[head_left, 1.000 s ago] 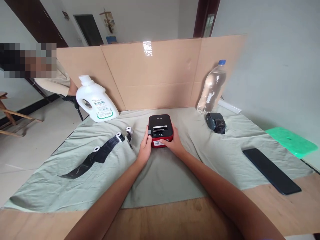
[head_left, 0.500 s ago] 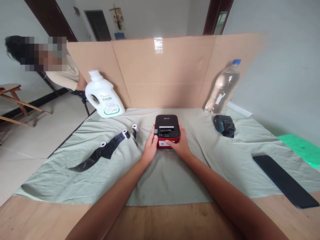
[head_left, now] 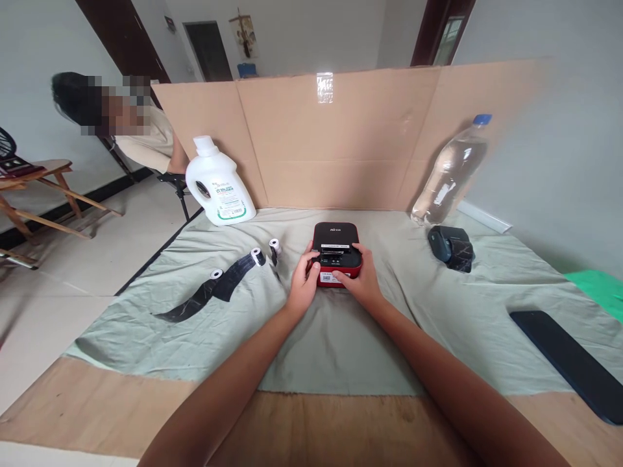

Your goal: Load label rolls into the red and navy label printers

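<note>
While the left hand (head_left: 304, 283), half-curled, clasps the black-and-red device (head_left: 337, 255), the right hand (head_left: 365, 279) grips its opposite side.

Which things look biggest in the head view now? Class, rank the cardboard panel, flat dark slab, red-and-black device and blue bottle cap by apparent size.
1. Cardboard panel
2. Flat dark slab
3. Red-and-black device, partly covered by fingers
4. Blue bottle cap

Two hands (head_left: 302, 285) (head_left: 364, 279), one red printer (head_left: 337, 233), three white rolls (head_left: 216, 275) (head_left: 257, 255) (head_left: 274, 244), two bottles (head_left: 222, 188) (head_left: 450, 172).
</note>
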### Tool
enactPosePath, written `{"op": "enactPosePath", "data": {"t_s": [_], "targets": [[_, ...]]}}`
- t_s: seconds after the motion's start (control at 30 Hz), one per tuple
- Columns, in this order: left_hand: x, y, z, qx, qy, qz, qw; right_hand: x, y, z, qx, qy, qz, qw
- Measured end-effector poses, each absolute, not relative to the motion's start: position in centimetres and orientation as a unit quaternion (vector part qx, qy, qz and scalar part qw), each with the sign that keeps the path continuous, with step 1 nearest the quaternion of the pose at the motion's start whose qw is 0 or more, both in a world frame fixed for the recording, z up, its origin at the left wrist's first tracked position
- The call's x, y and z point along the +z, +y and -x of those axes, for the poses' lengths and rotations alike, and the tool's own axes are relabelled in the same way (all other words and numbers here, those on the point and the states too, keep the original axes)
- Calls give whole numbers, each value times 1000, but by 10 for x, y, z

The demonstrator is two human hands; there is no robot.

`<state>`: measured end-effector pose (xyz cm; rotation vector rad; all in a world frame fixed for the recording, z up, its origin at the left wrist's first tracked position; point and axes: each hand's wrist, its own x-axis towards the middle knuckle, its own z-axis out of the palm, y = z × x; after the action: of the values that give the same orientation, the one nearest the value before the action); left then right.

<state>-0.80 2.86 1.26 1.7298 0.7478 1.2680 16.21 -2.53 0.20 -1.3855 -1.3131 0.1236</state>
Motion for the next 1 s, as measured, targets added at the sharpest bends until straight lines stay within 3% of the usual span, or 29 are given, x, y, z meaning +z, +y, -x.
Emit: {"op": "enactPosePath", "data": {"t_s": [0.73,1.0], "targets": [[10,46,13,472,334,-695,428,4,-25,-165,35,-581,593,557],[7,39,18,501,286,-693,433,39,-22,-180,36,-611,606,509]]}}
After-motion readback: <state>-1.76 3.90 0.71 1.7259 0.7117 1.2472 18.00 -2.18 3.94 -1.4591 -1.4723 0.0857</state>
